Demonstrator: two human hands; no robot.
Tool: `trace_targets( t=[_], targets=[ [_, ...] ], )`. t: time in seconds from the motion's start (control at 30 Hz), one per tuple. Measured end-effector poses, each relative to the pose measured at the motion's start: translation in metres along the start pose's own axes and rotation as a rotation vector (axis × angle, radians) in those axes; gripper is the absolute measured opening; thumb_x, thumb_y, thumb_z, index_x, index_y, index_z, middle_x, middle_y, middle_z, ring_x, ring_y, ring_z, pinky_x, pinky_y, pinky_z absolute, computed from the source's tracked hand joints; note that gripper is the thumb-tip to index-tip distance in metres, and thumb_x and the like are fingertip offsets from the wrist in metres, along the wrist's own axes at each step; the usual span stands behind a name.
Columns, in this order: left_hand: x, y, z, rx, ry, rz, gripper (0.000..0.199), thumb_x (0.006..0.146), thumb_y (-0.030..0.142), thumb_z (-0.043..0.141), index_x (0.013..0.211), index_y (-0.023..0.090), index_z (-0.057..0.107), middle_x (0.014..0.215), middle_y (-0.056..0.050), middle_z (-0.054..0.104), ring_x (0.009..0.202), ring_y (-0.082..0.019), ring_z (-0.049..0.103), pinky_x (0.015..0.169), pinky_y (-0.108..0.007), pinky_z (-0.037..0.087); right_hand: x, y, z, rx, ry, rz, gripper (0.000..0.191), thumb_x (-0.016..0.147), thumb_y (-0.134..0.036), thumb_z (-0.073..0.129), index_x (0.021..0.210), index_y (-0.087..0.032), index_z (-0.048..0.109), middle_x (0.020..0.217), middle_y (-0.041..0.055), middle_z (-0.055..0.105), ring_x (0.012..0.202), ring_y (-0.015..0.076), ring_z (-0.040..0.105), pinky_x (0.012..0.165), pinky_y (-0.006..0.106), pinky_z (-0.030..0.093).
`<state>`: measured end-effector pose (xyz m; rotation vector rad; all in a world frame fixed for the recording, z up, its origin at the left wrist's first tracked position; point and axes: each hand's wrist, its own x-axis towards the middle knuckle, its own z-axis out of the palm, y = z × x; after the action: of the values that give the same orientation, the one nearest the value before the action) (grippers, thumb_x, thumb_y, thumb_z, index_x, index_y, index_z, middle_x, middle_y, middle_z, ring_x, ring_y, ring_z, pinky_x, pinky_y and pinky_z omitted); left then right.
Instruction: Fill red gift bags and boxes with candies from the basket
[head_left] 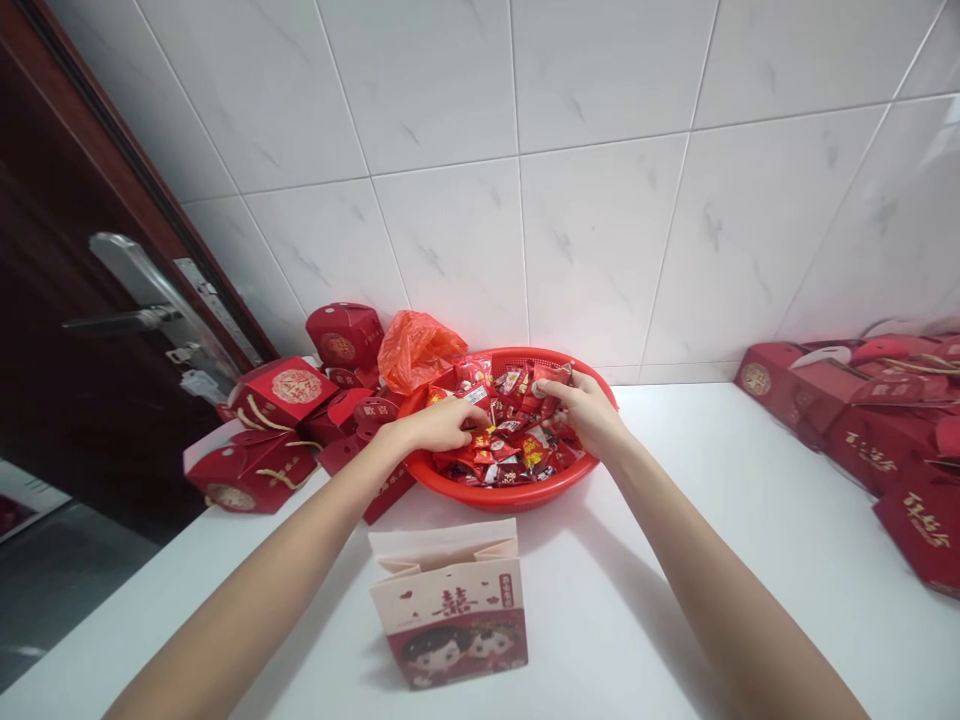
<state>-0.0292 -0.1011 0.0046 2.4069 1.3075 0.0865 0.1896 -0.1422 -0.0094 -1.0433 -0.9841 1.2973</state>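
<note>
Mostly red, glossy wrapped candies [534,452]; red basket [517,494].

A dark door [52,250] flanks a tiled wall [600,220].

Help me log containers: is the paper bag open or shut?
Open: the paper bag stands upright, its front and back top edges apart, with creased side folds showing between them.

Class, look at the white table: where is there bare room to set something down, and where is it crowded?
Bare: the tabletop between the right forearm and the right-side boxes; also between the paper bag and that forearm. Crowded: the back left, where the left-side boxes crowd the red basket.
</note>
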Motion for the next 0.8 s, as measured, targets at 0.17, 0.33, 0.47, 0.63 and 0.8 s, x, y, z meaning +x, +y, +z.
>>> trace_targets(
  t=[0.17,0.33,0.47,0.63,0.8],
  targets=[
    [0.005,-0.002,0.005,0.100,-0.005,0.012,0.052,0.064,0.007,0.057,0.109,0.025,0.076,0.114,-0.006,0.076,0.105,-0.028,0.069,0.089,-0.030,0.048,0.001,0.000,0.000,0.000,-0.004,-0.005,0.012,0.071,-0.021,0.070,0.075,-0.019,0.058,0.069,-0.0002,0.062,0.054,0.0122,0.055,0.049,0.027,0.047],
    [0.010,0.001,0.009,0.100,-0.008,-0.011,0.056,0.066,0.013,0.062,0.121,0.022,0.071,0.120,-0.010,0.073,0.106,-0.028,0.067,0.088,-0.030,0.047,0.002,0.002,-0.001,0.007,0.010,-0.019,0.012,0.072,-0.020,0.069,0.075,-0.020,0.058,0.070,0.0000,0.062,0.056,0.0134,0.056,0.049,0.027,0.048],
    [0.013,0.002,0.008,0.123,-0.024,0.001,0.049,0.068,0.018,0.065,0.117,0.022,0.073,0.107,-0.007,0.075,0.093,-0.024,0.068,0.076,-0.026,0.048,0.002,0.002,-0.001,0.012,-0.002,-0.025,0.013,0.072,-0.020,0.070,0.076,-0.020,0.058,0.070,-0.0005,0.063,0.057,0.0133,0.057,0.048,0.025,0.047],
    [0.009,-0.001,0.003,0.003,0.053,-0.013,0.043,0.074,0.019,0.060,0.114,0.020,0.073,0.094,-0.004,0.075,0.083,-0.020,0.067,0.071,-0.025,0.048,0.000,0.000,0.000,0.010,0.023,-0.001,0.015,0.072,-0.020,0.072,0.077,-0.020,0.058,0.071,-0.0001,0.065,0.062,0.0143,0.061,0.048,0.024,0.048],
    [0.003,-0.006,0.000,-0.151,0.196,0.047,0.033,0.076,0.017,0.058,0.105,0.017,0.074,0.105,-0.007,0.076,0.091,-0.022,0.069,0.081,-0.031,0.053,0.000,0.000,0.000,0.016,0.034,-0.004,0.012,0.074,-0.019,0.070,0.077,-0.020,0.058,0.071,-0.0003,0.064,0.061,0.0139,0.060,0.048,0.024,0.048]
  ],
)
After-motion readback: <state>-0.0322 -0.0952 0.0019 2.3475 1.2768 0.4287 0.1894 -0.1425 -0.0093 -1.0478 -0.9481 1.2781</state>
